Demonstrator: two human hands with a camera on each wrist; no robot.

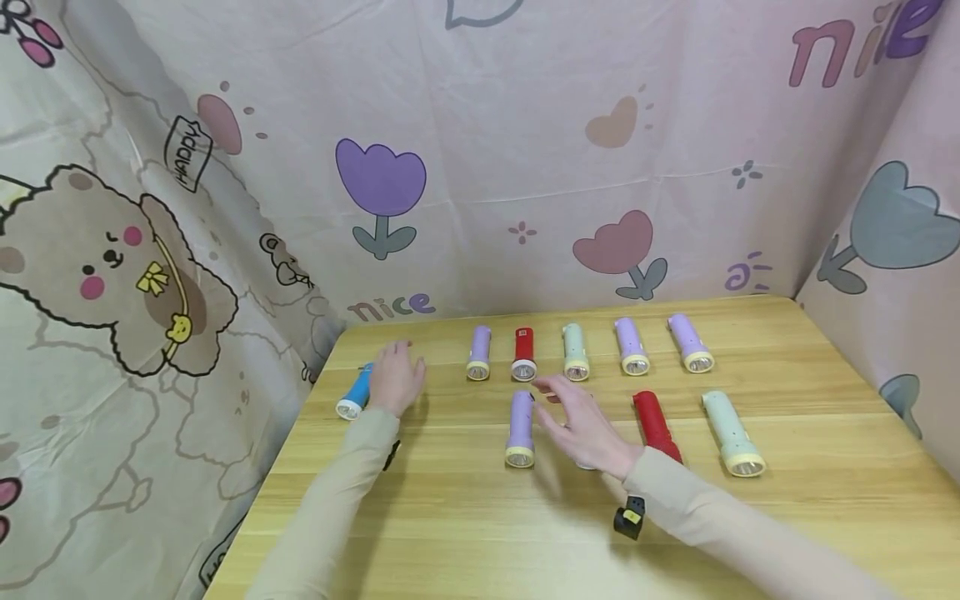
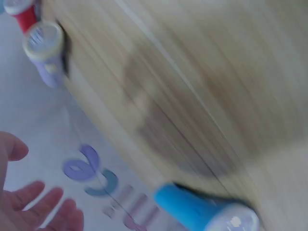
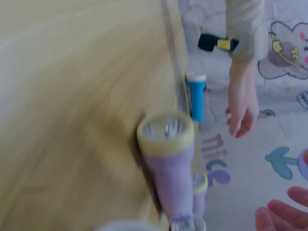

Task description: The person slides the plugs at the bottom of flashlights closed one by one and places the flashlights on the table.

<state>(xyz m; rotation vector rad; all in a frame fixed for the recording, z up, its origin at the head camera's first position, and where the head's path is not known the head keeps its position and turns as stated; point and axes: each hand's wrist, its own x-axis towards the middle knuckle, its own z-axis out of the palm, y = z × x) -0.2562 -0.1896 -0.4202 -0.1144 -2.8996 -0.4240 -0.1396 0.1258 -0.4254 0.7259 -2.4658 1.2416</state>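
My left hand [image 1: 397,377] is over the table's back left, just right of a blue flashlight [image 1: 356,395] with a white head. Its fingers are loosely bent and hold nothing; the left wrist view shows the blue flashlight [image 2: 185,207] apart from them. My right hand [image 1: 588,429] hovers beside a lilac flashlight [image 1: 520,427] with a cream head in the front row. Nothing is between its spread fingers, and the right wrist view has them [image 3: 286,214] off the lilac flashlight [image 3: 173,180]. Another flashlight lies mostly hidden under this hand; a pale rim [image 1: 587,466] shows.
Along the back stand in a row a lilac flashlight [image 1: 480,350], a red one [image 1: 524,346], a mint one [image 1: 573,346] and two more lilac ones. Right of my right hand lie a red flashlight [image 1: 654,421], partly behind the sleeve, and a mint one [image 1: 727,425]. Printed cloth hangs around the table.
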